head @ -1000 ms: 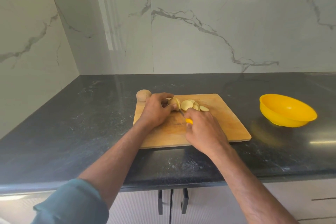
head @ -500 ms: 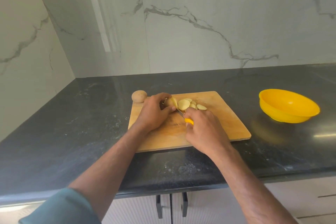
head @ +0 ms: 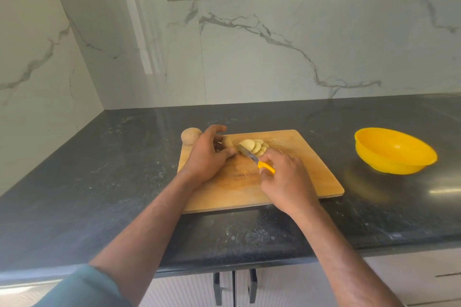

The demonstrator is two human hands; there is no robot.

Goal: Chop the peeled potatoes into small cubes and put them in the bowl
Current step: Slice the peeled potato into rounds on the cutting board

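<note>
Head view, the only one: left hand point(head: 208, 154) curls round the uncut potato end point(head: 227, 142) on the board point(head: 299, 169), fingertips holding the stub at its far-left part. Right hand point(head: 284, 182) wraps the yellow handle of the knife point(head: 257, 161), blade pointing up-left with its tip at the slices point(head: 254, 146). Change from half a second ago: the blade has left the stub; a gap now shows between stub and the fanned rounds, and one more round leans against the pile, so a slice looks just finished. The knife sits lower and flatter than before, beside the slices rather than in the potato. Left hand has slid a bit leftward on the stub, with little left to hold. A second potato point(head: 191, 135) sits on the counter point(head: 99, 169), touching the board's far-left corner, uncut. Bowl point(head: 394, 149) stands well apart to the right, nothing visible inside. Judgement: still early; only rounds so far, no cubes. The stub needs one or two more cuts, then the rounds want stacking and cross-cutting. Risk: short stub puts fingertips near the blade.
</note>
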